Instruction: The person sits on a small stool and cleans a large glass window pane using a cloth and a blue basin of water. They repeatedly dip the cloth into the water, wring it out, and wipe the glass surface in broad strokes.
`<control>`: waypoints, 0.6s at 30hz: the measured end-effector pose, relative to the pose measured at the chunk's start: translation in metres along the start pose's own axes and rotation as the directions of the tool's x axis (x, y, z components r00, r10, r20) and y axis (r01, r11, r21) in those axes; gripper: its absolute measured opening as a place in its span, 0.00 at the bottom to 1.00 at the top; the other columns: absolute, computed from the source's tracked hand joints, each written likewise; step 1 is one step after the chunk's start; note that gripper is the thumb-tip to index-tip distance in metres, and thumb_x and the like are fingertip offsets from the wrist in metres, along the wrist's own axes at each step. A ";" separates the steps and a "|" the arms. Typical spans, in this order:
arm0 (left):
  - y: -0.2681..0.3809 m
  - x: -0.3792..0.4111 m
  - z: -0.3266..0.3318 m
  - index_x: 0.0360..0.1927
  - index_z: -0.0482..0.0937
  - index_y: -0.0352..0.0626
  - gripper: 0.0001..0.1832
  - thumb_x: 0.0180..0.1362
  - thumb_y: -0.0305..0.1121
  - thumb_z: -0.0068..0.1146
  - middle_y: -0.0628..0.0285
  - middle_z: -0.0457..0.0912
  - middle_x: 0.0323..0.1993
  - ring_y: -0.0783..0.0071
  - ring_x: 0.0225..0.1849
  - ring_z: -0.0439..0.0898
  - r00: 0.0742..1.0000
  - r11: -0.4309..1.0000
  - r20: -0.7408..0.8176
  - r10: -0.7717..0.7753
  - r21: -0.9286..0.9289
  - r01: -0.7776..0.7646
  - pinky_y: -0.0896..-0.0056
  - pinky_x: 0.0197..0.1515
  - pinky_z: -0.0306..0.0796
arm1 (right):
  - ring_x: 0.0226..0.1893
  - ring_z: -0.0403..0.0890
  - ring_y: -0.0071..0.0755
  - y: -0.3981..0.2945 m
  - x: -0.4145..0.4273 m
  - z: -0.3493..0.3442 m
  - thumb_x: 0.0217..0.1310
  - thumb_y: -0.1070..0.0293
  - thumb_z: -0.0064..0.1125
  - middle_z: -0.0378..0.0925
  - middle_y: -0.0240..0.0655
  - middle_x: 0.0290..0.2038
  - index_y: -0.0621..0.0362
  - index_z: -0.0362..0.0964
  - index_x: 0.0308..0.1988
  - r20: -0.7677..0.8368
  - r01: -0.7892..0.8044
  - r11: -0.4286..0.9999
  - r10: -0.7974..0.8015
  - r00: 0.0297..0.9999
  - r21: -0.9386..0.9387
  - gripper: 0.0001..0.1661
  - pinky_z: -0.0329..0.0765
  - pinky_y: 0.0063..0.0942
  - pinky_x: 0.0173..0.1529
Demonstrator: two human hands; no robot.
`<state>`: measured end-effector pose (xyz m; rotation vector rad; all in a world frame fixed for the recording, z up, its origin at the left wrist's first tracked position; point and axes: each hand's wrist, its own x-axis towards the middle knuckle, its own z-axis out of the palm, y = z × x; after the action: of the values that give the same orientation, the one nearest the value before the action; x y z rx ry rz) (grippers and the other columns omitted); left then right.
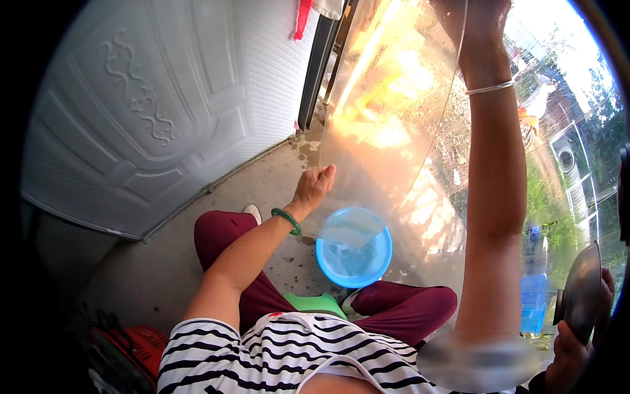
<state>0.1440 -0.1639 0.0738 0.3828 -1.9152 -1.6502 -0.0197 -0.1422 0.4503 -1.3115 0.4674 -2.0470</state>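
Observation:
My left hand, a green bangle at its wrist, is closed in a fist at the left edge of a clear sheet, seemingly plastic, and appears to grip it. Drops and bright glare show on the sheet. High at the top edge, my right hand, with a silver bangle below it, is beside the sheet's other edge; its fingers are partly cut off, so its hold cannot be told. A light blue basin with water stands on the floor between my legs, partly seen through the sheet's lower part.
A green stool is under me. On the left stands a white embossed door panel. Another person's hands hold a dark round metal lid or pan at the far right. A red bag-like item lies at lower left.

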 end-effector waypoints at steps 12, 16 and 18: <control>-0.009 -0.009 0.003 0.15 0.66 0.43 0.29 0.69 0.50 0.41 0.68 0.65 0.13 0.77 0.19 0.65 1.000 0.991 -0.026 -0.005 -0.132 0.001 0.72 0.26 0.60 | 0.29 0.72 0.19 0.136 -0.231 -0.065 0.65 0.62 0.43 0.74 0.27 0.31 0.56 0.74 0.37 -0.458 -0.700 0.620 0.538 0.708 -0.355 0.14 0.69 0.18 0.30; 0.006 -0.022 -0.008 0.16 0.70 0.41 0.26 0.69 0.44 0.45 0.70 0.68 0.14 0.81 0.19 0.64 1.000 0.993 -0.006 0.002 -0.118 -0.002 0.74 0.24 0.59 | 0.29 0.71 0.20 0.157 -0.306 -0.079 0.64 0.63 0.41 0.73 0.29 0.28 0.59 0.74 0.33 -0.508 -0.657 0.609 0.433 0.745 -0.445 0.16 0.68 0.20 0.34; 0.005 -0.026 -0.011 0.17 0.72 0.40 0.25 0.69 0.42 0.45 0.72 0.69 0.14 0.83 0.19 0.64 1.000 0.984 -0.008 -0.010 -0.178 0.008 0.75 0.22 0.57 | 0.27 0.70 0.20 0.162 -0.314 -0.068 0.63 0.63 0.42 0.73 0.28 0.26 0.58 0.74 0.31 -0.477 -0.600 0.564 0.368 0.798 -0.568 0.15 0.67 0.20 0.31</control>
<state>0.1720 -0.1567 0.0736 0.3267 -1.7441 -1.8059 0.0629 -0.0458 0.1136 -1.0388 1.7058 -1.6029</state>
